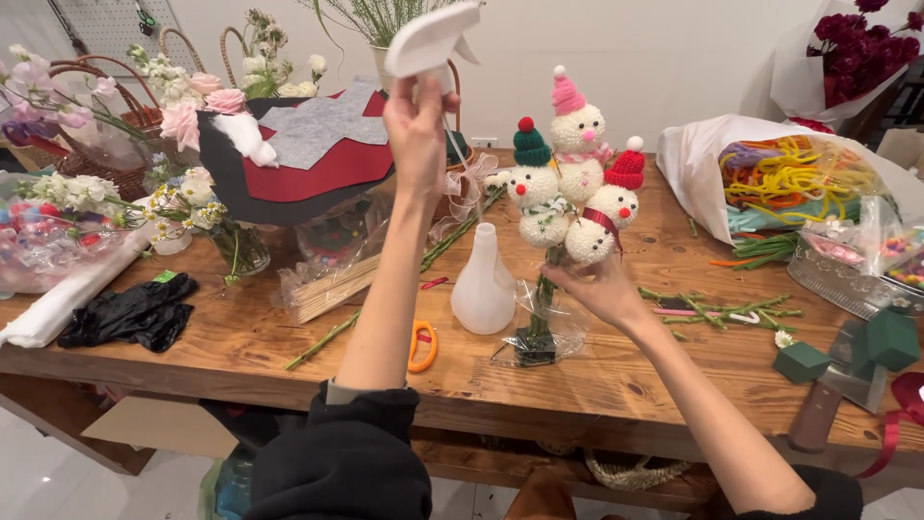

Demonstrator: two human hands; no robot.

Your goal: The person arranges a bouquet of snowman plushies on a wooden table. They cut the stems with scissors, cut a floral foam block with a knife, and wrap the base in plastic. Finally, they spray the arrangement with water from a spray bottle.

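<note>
My left hand is raised high and grips a white spray-trigger head, its thin tube hanging down below it. The matching white bottle stands open-necked on the wooden table. My right hand holds the green stems of a small bouquet of three white pom-pom snowmen with pink, green and red knitted hats. The stems run down into clear wrap resting on the table.
Orange-handled scissors lie by the bottle, black gloves at the left. Baskets of flowers and felt sheets crowd the back left. A bag of coloured pipe cleaners, cut stems and green foam blocks are at the right.
</note>
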